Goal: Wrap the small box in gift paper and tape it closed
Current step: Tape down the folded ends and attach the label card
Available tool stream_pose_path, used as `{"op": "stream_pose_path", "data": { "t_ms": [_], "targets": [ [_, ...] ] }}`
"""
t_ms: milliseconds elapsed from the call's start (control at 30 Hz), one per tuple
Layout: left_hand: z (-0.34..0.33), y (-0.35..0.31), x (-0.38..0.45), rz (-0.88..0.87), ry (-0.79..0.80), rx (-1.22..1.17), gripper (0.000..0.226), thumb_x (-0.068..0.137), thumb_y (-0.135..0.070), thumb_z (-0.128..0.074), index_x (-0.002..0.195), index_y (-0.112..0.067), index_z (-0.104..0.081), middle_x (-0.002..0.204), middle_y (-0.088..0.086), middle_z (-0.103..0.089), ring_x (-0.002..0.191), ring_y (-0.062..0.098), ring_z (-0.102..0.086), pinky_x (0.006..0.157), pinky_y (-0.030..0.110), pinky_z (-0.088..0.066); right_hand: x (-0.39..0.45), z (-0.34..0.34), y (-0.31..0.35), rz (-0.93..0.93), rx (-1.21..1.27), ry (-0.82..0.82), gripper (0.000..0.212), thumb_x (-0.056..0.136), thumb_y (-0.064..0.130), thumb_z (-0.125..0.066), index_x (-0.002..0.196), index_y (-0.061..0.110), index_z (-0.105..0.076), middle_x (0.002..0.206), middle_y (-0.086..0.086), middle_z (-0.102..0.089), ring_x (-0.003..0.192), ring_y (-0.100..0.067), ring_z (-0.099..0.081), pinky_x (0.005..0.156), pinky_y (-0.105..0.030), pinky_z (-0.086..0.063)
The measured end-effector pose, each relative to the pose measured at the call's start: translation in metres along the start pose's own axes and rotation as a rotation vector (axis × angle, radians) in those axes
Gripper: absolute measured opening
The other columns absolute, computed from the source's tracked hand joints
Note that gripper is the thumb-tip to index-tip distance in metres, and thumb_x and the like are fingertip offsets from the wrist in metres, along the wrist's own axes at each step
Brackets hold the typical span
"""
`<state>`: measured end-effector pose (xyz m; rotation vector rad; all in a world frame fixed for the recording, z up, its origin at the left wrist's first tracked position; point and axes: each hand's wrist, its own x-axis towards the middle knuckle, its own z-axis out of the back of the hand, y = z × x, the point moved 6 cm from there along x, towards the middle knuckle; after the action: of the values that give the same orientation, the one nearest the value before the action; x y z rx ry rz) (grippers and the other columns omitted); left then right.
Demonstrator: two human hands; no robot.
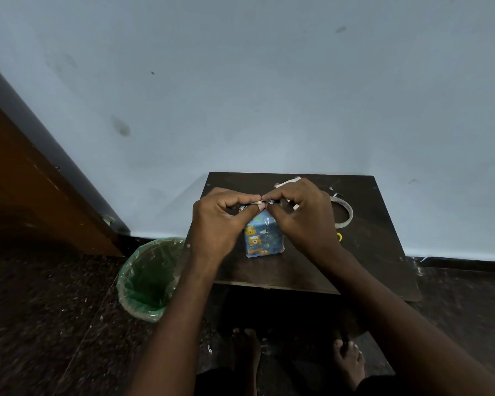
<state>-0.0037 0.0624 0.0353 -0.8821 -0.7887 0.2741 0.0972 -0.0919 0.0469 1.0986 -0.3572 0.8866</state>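
Head view. The box (265, 237), already covered in blue gift paper with bear prints, is seen standing on the dark table (383, 252) at centre frame, slightly right. Above its top edge, the left hand (222, 221) and the right hand (303, 215) are brought together, fingertips meeting; a small pale strip, probably tape (259, 202), is pinched between them with curled fingers. The tape roll (344, 210) lies just right of the right hand. A green-lined bin (147, 278) stands on the floor at lower left.

Risks, as judged: the strip may fold onto itself or stick to the fingertips if tension is lost. The top flap cannot be seen held down, so it may spring open before the tape lands. A crooked placement would leave the seam gaping.
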Motion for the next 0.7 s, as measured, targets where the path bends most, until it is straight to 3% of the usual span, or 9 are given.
{"op": "stream_pose_path", "data": {
  "t_ms": [67, 133, 233, 367, 467, 600, 700],
  "targets": [
    [0.001, -0.001, 0.000, -0.014, 0.016, 0.027, 0.018, 0.084, -0.017, -0.091, 0.100, -0.023, -0.087, 0.093, -0.012, -0.080, 0.092, 0.013, -0.072, 0.077, 0.024, -0.057, 0.001, 0.000, 0.001, 0.012, -0.001, 0.026, 0.014, 0.079, 0.005, -0.081, 0.085, 0.018, -0.081, 0.083, 0.009, -0.076, 0.086, -0.020, -0.066, 0.073, -0.042, -0.054],
    [0.001, 0.005, 0.000, 0.018, 0.057, 0.000, 0.021, 0.086, -0.012, -0.085, 0.101, -0.026, -0.087, 0.097, -0.012, -0.081, 0.094, 0.018, -0.072, 0.080, 0.034, -0.060, 0.002, 0.001, 0.000, 0.009, 0.006, 0.046, 0.014, 0.079, 0.005, -0.081, 0.085, 0.017, -0.080, 0.083, 0.012, -0.074, 0.085, -0.020, -0.064, 0.073, -0.042, -0.052],
    [-0.006, 0.015, -0.003, 0.250, 0.075, -0.209, 0.024, 0.088, -0.008, -0.077, 0.097, -0.028, -0.086, 0.100, -0.006, -0.082, 0.094, 0.030, -0.075, 0.084, 0.048, -0.063, 0.002, -0.001, 0.000, -0.011, 0.029, 0.079, 0.014, 0.080, 0.005, -0.080, 0.085, 0.018, -0.079, 0.080, 0.020, -0.066, 0.084, -0.018, -0.060, 0.074, -0.040, -0.050],
    [-0.015, 0.015, -0.007, 0.468, 0.012, -0.384, 0.026, 0.089, 0.005, -0.073, 0.088, -0.019, -0.084, 0.092, -0.001, -0.083, 0.088, 0.011, -0.078, 0.080, 0.028, -0.061, 0.002, -0.003, -0.003, -0.042, 0.061, 0.102, 0.015, 0.082, 0.006, -0.079, 0.087, 0.020, -0.079, 0.083, 0.017, -0.070, 0.087, -0.017, -0.060, 0.076, -0.040, -0.050],
    [-0.013, 0.012, -0.006, 0.443, 0.041, -0.384, 0.023, 0.090, 0.004, -0.074, 0.095, -0.016, -0.084, 0.095, -0.001, -0.083, 0.091, 0.012, -0.079, 0.082, 0.030, -0.063, 0.002, -0.002, -0.004, -0.036, 0.059, 0.108, 0.015, 0.083, 0.008, -0.077, 0.088, 0.022, -0.079, 0.083, 0.014, -0.070, 0.087, -0.018, -0.059, 0.075, -0.041, -0.050],
    [-0.007, 0.011, -0.004, 0.307, 0.062, -0.234, 0.020, 0.087, -0.007, -0.078, 0.093, -0.025, -0.085, 0.099, -0.006, -0.081, 0.093, 0.018, -0.077, 0.087, 0.046, -0.064, 0.004, -0.002, -0.002, -0.001, 0.050, 0.173, 0.015, 0.084, 0.012, -0.072, 0.091, 0.023, -0.079, 0.085, 0.011, -0.071, 0.086, -0.021, -0.060, 0.073, -0.044, -0.050],
    [-0.006, 0.007, -0.003, 0.171, 0.077, -0.133, 0.023, 0.082, -0.015, -0.075, 0.090, -0.035, -0.084, 0.105, -0.009, -0.075, 0.093, 0.016, -0.072, 0.081, 0.042, -0.061, 0.004, 0.004, -0.005, 0.032, 0.065, 0.241, 0.024, 0.081, 0.012, -0.068, 0.097, 0.023, -0.081, 0.091, 0.015, -0.072, 0.090, -0.021, -0.062, 0.076, -0.043, -0.052]
  ]
}}
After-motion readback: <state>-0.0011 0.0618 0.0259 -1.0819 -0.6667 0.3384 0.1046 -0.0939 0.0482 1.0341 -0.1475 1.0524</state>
